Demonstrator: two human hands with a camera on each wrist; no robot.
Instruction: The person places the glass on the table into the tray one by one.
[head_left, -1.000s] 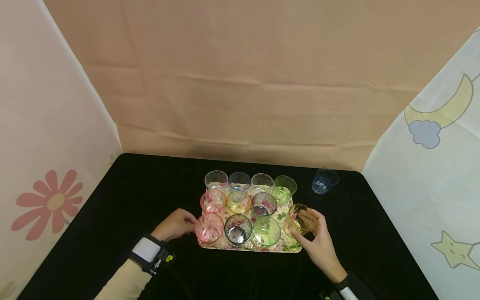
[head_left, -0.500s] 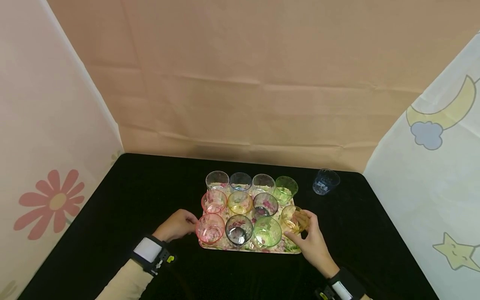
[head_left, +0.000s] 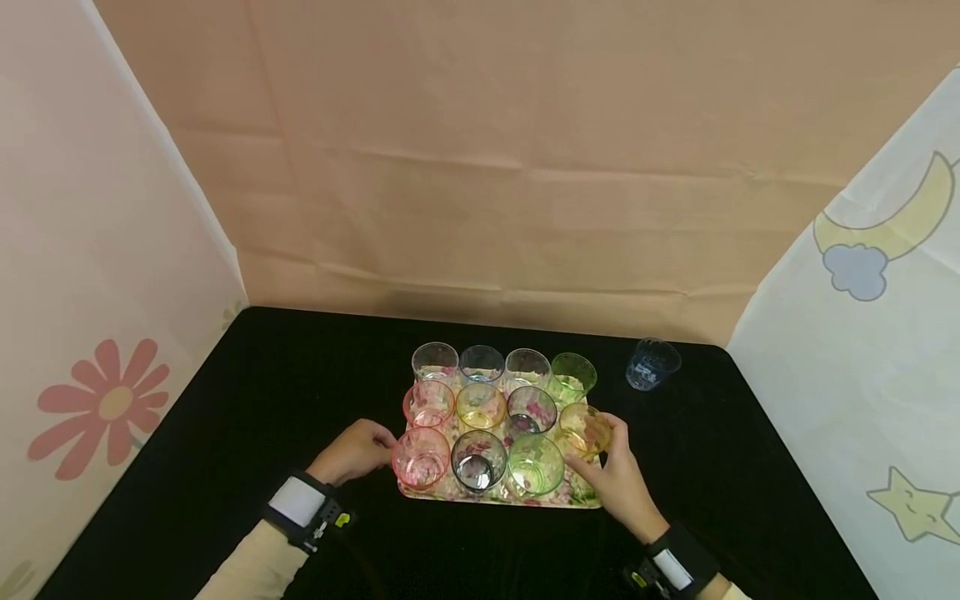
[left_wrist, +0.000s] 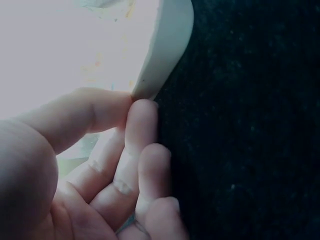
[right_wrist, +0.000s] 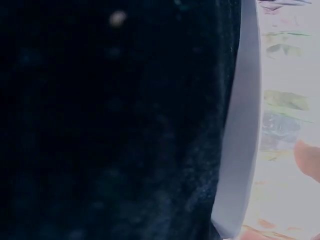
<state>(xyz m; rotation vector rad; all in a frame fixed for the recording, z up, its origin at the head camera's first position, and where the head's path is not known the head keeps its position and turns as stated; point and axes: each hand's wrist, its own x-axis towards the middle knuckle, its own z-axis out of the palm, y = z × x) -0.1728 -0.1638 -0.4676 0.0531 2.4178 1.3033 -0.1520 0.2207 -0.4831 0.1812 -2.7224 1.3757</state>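
A floral tray (head_left: 510, 502) carries several tinted drinking glasses set in rows. My right hand (head_left: 621, 479) grips a yellow glass (head_left: 583, 431) at the tray's right side, beside a green glass (head_left: 536, 464) and a dark grey glass (head_left: 531, 410). At the front left corner, my left hand (head_left: 352, 451) is beside a pink glass (head_left: 420, 458). The left wrist view shows the thumb and forefinger pinching the pale tray edge (left_wrist: 170, 40). In the right wrist view only a fingertip (right_wrist: 307, 157) shows above the overexposed tray; the yellow glass cannot be made out there.
A blue glass (head_left: 652, 364) stands apart on the black tabletop (head_left: 315, 367), behind and right of the tray. A brown paper backdrop (head_left: 480, 208) rises at the back. Patterned white panels (head_left: 885, 350) flank both sides.
My right hand has moved left with the yellow glass, bringing it from the tray's right edge to over the tray, close to the dark grey glass. The left hand stays at the corner.
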